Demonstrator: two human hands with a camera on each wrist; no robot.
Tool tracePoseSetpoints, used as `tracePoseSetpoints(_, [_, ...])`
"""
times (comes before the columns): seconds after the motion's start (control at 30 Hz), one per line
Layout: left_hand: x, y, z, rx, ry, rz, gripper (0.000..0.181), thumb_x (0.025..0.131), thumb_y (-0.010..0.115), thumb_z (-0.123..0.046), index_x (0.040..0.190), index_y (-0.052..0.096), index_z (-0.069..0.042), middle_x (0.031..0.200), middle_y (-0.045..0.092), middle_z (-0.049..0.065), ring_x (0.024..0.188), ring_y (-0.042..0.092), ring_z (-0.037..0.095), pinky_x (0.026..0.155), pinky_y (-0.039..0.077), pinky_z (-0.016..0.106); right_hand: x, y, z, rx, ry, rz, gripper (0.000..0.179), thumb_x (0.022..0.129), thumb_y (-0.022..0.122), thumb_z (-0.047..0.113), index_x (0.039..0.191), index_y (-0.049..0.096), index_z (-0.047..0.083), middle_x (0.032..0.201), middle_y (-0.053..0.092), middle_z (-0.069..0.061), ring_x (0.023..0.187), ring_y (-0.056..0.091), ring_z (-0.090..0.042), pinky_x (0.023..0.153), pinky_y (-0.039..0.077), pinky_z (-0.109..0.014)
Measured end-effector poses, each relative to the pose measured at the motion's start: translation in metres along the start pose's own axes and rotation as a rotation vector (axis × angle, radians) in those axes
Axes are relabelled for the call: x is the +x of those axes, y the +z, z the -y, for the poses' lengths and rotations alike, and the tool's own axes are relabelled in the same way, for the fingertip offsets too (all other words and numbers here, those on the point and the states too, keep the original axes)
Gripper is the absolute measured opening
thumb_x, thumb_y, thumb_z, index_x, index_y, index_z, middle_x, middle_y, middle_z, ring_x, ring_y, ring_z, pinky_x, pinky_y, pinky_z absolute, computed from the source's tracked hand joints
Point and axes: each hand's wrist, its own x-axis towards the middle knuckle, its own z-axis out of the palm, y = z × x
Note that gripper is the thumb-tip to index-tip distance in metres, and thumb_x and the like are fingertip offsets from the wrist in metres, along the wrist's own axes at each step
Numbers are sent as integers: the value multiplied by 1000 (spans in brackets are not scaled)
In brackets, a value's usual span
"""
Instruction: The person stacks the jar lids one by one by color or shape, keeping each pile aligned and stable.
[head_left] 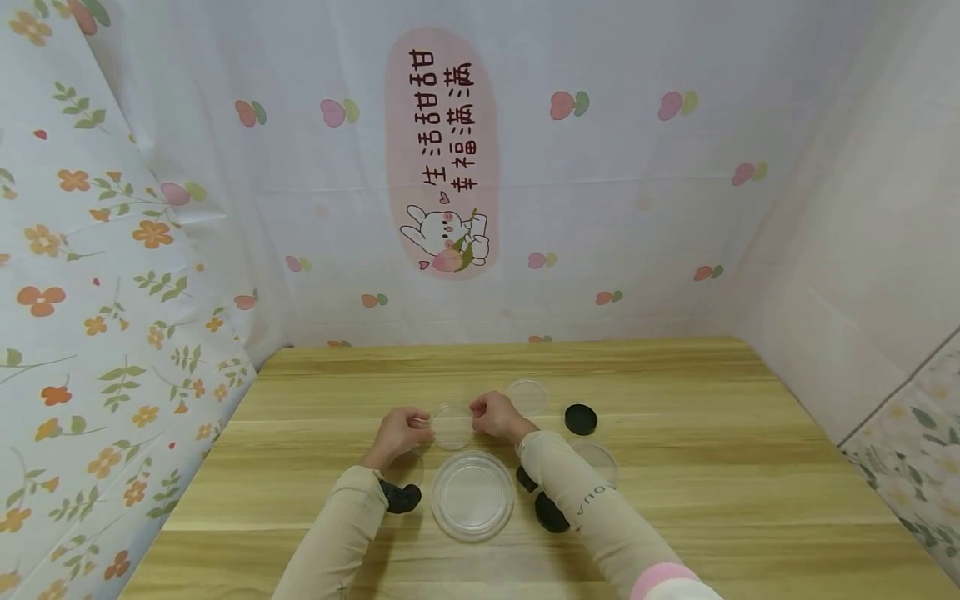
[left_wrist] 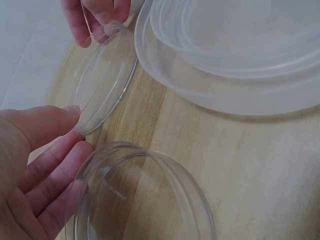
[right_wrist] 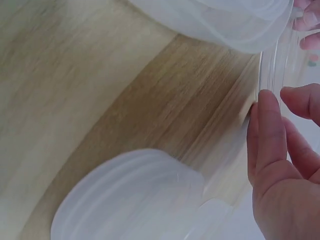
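A clear, shallow round dish is held upright-tilted between both hands above the table. My left hand pinches its left edge with thumb and fingertips. At the opposite edge my right hand grips the rim, as the right wrist view also shows its fingers against the dish. Close under the left hand, another clear round dish stands on the wood. A larger clear round dish with stepped rims lies nearer me, between the forearms.
Beyond the right hand lie a clear round dish and a black round lid. One more clear dish is partly hidden by the right sleeve. A patterned cloth hangs behind the wooden table.
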Motion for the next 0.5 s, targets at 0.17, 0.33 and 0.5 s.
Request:
tracePoseSetpoints(0.17, [1, 1, -2, 1, -19, -9, 29, 71, 67, 0, 98, 61, 8, 79, 64, 12, 73, 60, 23, 62, 50, 31, 17, 10, -22, 16, 18, -23, 38, 63, 74, 21, 99, 63, 25, 83, 58, 10, 76, 55, -7, 59, 48, -24])
tracePoseSetpoints(0.33, [4, 4, -4, 18, -34, -41, 28, 72, 65, 0, 99, 61, 7, 78, 62, 11, 71, 59, 21, 60, 49, 30, -72, -46, 128, 42, 61, -78, 25, 70, 65, 8, 95, 64, 10, 80, 58, 2, 72, 57, -11, 59, 49, -24])
tracePoseSetpoints(0.5, [6, 5, -9, 12, -18, -81, 25, 74, 64, -1, 98, 61, 6, 80, 61, 12, 73, 59, 23, 60, 49, 30, -139, -90, 238, 168, 98, -123, 16, 78, 61, 0, 93, 60, -5, 78, 54, -10, 62, 57, -20, 54, 50, -28])
